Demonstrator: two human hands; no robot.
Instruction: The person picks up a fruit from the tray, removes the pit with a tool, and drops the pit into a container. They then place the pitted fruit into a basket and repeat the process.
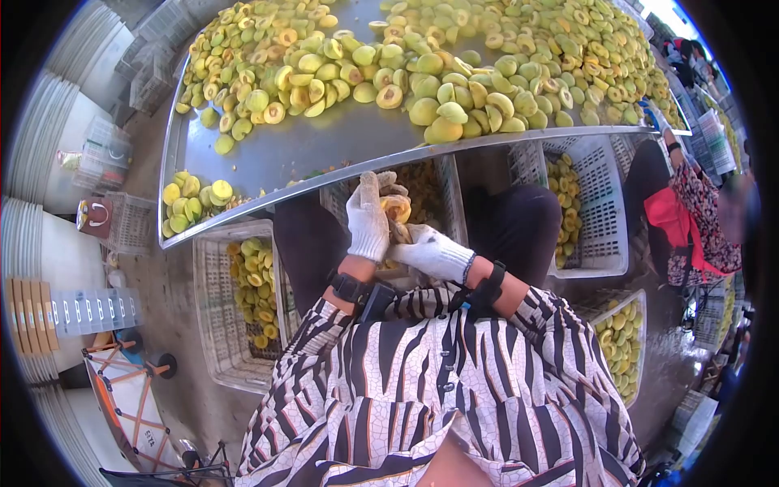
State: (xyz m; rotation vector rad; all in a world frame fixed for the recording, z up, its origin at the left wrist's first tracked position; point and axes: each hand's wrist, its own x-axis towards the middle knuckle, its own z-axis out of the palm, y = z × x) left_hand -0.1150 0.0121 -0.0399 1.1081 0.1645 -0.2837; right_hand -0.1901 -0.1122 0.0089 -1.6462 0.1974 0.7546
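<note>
White work gloves cover both my hands above my lap, by the front edge of the metal table (268, 174). My left hand (369, 217) is closed around a peach half (396, 209), its orange-brown cut face showing. Close below it, my right hand (432, 254) is closed, fingers pinched against the lower side of the fruit. Whatever the right fingers grip is too small and hidden to name. Heaps of yellow-green peach halves (454, 89) cover the table, several with brown hollows. A smaller group of halves (191, 203) lies at its left corner.
Under and beside the table stand plastic crates of peach halves: a left crate (213, 325), a right crate (604, 219) and a crate lower right (641, 341). Another person's sleeve (694, 191) is at the right. A folding frame (134, 398) stands lower left.
</note>
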